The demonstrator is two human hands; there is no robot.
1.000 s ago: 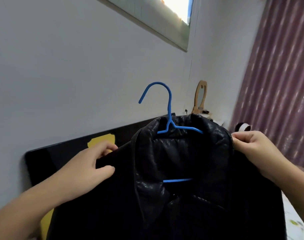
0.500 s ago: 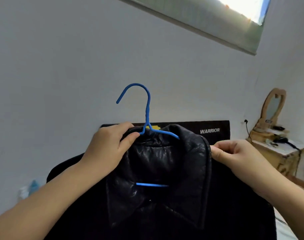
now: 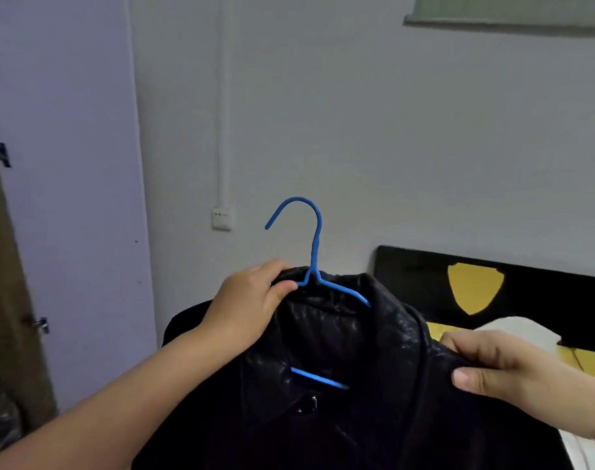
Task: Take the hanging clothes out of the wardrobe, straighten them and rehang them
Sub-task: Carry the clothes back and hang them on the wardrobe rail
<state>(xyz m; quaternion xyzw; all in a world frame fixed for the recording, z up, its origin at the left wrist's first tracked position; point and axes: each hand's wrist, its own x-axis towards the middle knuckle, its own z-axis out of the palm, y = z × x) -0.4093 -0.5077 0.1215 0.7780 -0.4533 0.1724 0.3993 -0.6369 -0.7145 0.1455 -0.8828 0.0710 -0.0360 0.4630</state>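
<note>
You hold a black, glossy leather-like jacket [image 3: 340, 368] on a blue wire hanger [image 3: 318, 266], its hook upright and open to the left. Your left hand [image 3: 252, 307] grips the collar just beside the hanger's neck; your right hand [image 3: 506, 371] pinches the shoulder. A small metal snap, probably, shows below the hanger's bar.

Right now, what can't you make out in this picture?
- Jacket, head view: its lower part is cut off by the bottom edge.
- Hanger: its shoulders are hidden inside the jacket; only hook, neck and a bit of bar show.
- Left hand: its fingertips are tucked behind the collar.
- Wardrobe: only a blurred sliver at the left edge; no rail shows.
</note>
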